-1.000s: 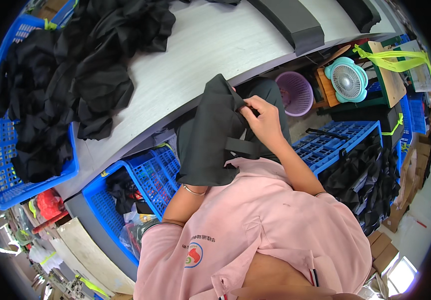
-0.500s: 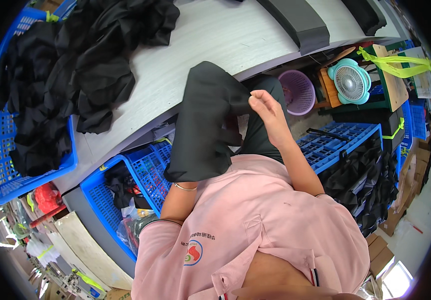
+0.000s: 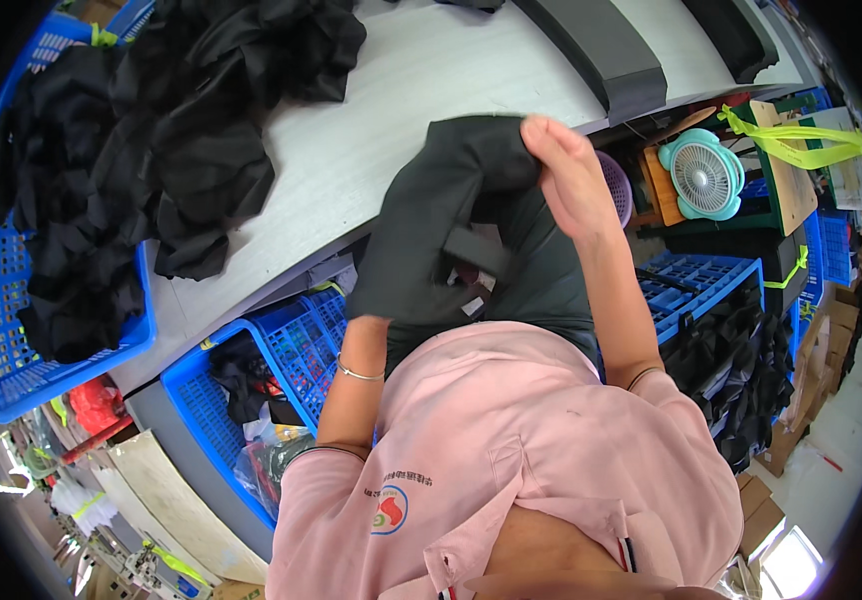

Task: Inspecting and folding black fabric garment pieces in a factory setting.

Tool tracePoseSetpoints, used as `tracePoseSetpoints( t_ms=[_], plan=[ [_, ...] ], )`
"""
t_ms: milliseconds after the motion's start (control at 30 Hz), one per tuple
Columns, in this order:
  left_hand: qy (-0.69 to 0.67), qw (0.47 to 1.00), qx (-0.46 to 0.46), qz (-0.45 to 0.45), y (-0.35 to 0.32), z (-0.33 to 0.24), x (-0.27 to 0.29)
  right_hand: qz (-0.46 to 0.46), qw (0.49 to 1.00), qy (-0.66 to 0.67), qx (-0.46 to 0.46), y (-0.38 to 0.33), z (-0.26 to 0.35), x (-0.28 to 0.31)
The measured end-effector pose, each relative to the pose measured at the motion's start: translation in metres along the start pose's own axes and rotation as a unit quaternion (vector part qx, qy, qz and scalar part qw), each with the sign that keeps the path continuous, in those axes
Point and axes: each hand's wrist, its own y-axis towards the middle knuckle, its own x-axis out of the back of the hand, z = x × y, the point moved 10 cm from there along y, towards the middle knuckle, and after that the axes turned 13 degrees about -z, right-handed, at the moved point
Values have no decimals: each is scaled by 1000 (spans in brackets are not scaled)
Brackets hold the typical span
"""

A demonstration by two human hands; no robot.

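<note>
We hold a black garment [image 3: 431,225] above the tabletop [image 3: 391,130]: the right hand [image 3: 566,175] pinches its top edge, the left hand is hidden inside it, grip unclear. We judge the handling mid-step; the next move calls for a firm pinch.

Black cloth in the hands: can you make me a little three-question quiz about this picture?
1. True or false: the right hand pinches the top edge of the black cloth piece.
2. What lies heaped in the blue basket on the white table? A) black garments B) red towels C) yellow bags
3. Fill in: the left hand is hidden under the ____.

Key: 1 true; 2 A; 3 cloth.
</note>
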Motion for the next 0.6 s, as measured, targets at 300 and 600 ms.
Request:
tracePoseSetpoints(
  t_ms=[300,600],
  plan=[
    [-649,717,254,-38,12,25,-11,-81,937,-229,250,18,57,-12],
    [-727,631,270,-21,13,17,-17,-72,692,-490,525,-33,36,-45]
  ],
)
